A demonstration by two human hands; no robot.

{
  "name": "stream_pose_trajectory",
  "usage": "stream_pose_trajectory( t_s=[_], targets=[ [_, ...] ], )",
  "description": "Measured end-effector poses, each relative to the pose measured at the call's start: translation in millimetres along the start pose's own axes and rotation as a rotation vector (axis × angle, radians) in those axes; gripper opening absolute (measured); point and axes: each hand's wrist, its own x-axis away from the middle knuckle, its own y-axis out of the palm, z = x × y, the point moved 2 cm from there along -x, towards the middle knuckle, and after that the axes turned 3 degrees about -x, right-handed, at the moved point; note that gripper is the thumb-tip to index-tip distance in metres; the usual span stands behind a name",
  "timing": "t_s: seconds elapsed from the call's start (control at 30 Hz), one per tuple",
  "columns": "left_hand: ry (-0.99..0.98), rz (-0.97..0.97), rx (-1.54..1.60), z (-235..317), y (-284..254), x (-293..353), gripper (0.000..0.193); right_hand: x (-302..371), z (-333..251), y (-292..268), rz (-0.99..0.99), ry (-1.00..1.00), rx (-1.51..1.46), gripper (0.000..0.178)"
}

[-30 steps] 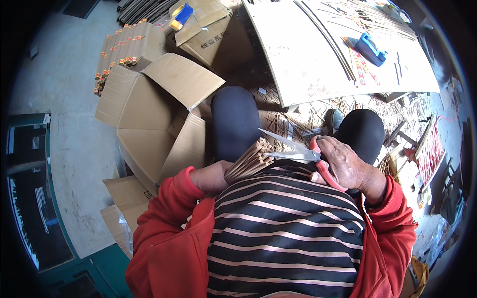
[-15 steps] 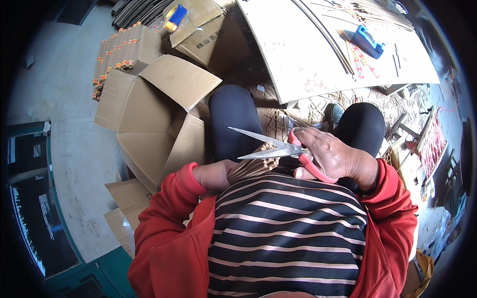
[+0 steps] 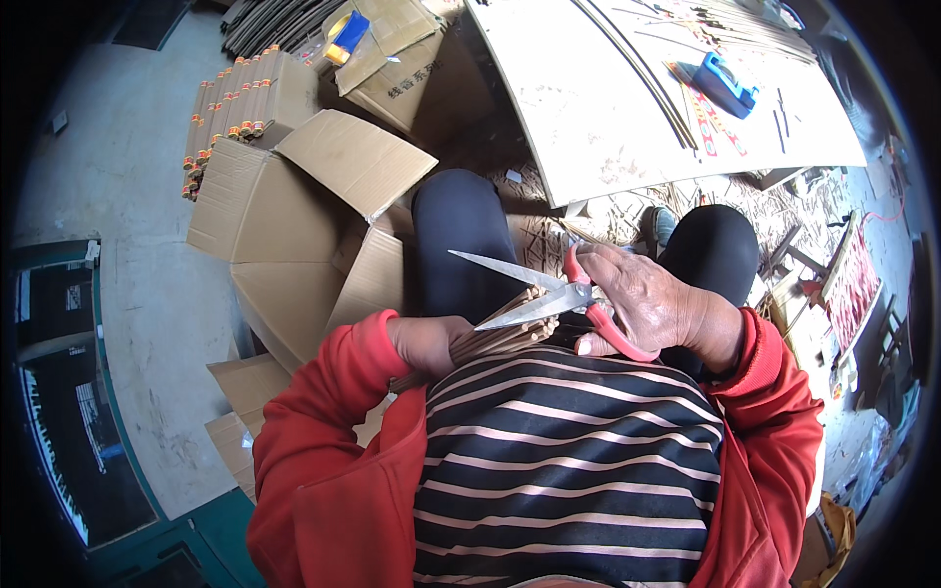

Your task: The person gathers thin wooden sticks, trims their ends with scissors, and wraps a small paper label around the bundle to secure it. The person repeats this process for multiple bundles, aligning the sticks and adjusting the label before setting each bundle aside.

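Note:
My left hand point(image 3: 431, 346) is closed round a bundle of thin brown sticks point(image 3: 505, 338), held low against my striped top with the ends pointing right. In my right hand point(image 3: 642, 294) is a pair of scissors point(image 3: 534, 306) with red handles, my fingers through the loops. The scissor blades are spread and point left. One blade lies across the front of the bundle's ends, the other reaches beyond them. The fingers of my left hand are mostly hidden.
An open cardboard box point(image 3: 294, 230) stands to my left, with bundled sticks point(image 3: 230, 108) behind it. Ahead right, a white table point(image 3: 608, 118) carries a blue tape dispenser point(image 3: 723, 86) and loose sticks. A taped carton point(image 3: 412, 83) stands at the far side. Stick scraps litter the floor.
The bundle has shifted slightly right, its ends now further under the blades. The lower scissor blade has tilted a little, its tip lower. My left sleeve has moved slightly.

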Motion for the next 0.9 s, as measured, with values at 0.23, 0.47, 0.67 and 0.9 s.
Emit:
stream_pose_trajectory(
  t_s=[0.23, 0.47, 0.67, 0.9],
  targets=[
    [-0.002, -0.146, 0.034, -18, -6, -7, 0.041, -3, 5, 11, 0.027, 0.007, -0.124, 0.04],
    [-0.006, -0.094, -0.021, -32, -5, -7, 0.043, 2, 10, 14, 0.046, 0.028, -0.153, 0.031],
    [-0.017, -0.135, 0.09, -4, -2, -6, 0.048, 3, 12, 12, 0.041, 0.042, -0.173, 0.029],
    [-0.039, -0.189, 0.008, -18, -10, -8, 0.047, 5, 14, 9, -0.021, 0.068, -0.17, 0.02]
  ],
)
